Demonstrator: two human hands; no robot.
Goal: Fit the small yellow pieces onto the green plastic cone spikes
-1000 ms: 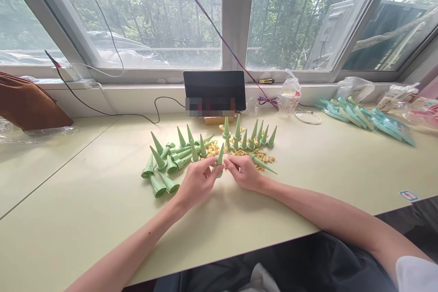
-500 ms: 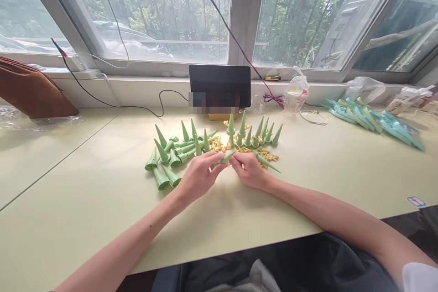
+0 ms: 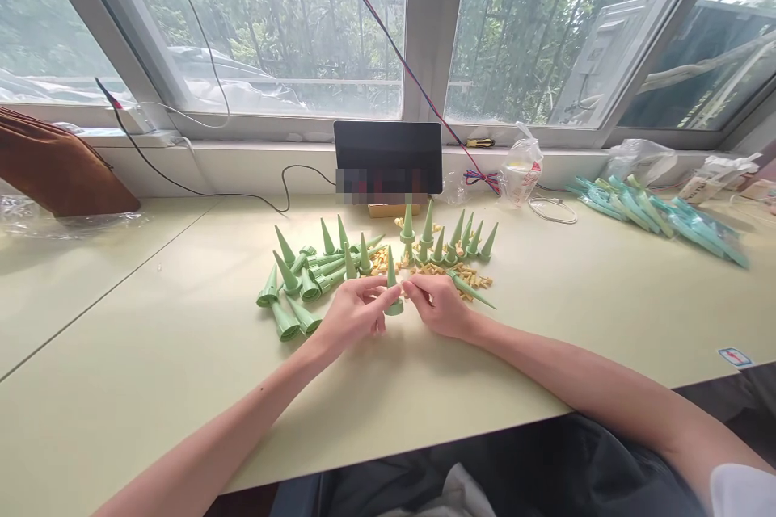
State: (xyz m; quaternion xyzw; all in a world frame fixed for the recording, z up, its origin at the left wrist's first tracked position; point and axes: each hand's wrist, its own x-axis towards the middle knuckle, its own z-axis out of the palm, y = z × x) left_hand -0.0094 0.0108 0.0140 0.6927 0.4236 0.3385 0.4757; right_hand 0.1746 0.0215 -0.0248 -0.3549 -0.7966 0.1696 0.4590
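Cone (image 3: 391, 268) swung upright, right fingers (image 3: 415, 291) perhaps hiding something.

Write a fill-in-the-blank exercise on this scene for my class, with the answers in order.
The cone held in the left hand is ____ in colour. Its tip points ____. The small pieces near the right hand are ____ in colour. The brown bag is at the picture's ____ edge.

Missing words: green; up; yellow; left.
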